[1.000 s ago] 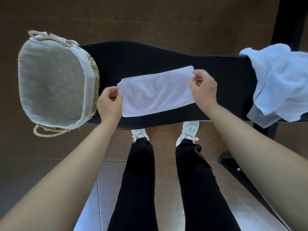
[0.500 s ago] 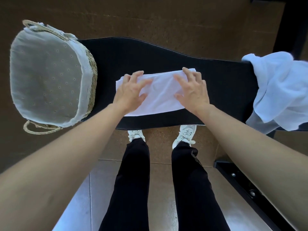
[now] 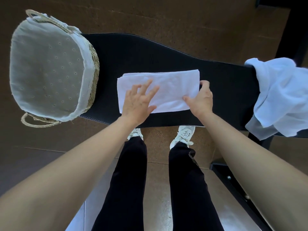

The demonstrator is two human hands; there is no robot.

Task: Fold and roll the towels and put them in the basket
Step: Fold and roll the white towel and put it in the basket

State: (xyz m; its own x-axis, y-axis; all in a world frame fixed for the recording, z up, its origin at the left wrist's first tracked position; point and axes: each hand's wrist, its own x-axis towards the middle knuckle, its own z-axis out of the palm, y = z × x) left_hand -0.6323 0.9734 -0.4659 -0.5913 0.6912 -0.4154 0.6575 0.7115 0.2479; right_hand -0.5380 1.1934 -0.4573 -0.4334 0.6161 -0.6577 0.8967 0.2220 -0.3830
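Note:
A white towel (image 3: 173,87), folded into a flat rectangle, lies in the middle of the black bench (image 3: 158,52). My left hand (image 3: 137,101) rests flat on its near left part with the fingers spread. My right hand (image 3: 200,99) pinches the towel's right edge near the front corner, thumb on top. A woven basket (image 3: 93,67) with a pale cloth liner stands at the bench's left end, nothing visible inside it. A heap of unfolded white towels (image 3: 281,97) hangs over the bench's right end.
Brown floor lies beyond and beneath the bench. My legs in black trousers and white shoes (image 3: 184,135) stand at its near edge. A black metal frame (image 3: 233,182) runs along the floor at the lower right.
The towel has been folded over into a narrower rectangle. Both hands pressed it flat; since then my right hand has slid to the right edge and gripped it, while my left stayed flat on top.

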